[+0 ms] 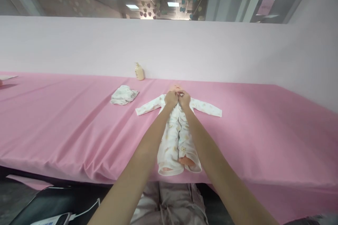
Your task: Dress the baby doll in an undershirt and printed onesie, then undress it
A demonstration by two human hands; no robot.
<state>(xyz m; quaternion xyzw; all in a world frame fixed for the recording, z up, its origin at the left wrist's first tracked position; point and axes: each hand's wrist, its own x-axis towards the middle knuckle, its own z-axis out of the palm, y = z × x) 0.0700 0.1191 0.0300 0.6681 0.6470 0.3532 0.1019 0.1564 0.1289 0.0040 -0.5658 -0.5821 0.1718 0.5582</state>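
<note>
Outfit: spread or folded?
Spread: the outfit lies with both sleeves stretched out sideways and its two legs side by side.

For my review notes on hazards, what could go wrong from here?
The left hand and right hand meet on the white outfit close to the doll's head, where fabric might bunch. Its leg ends lie near the front edge of the pink cover; a tug could drag them over.
</note>
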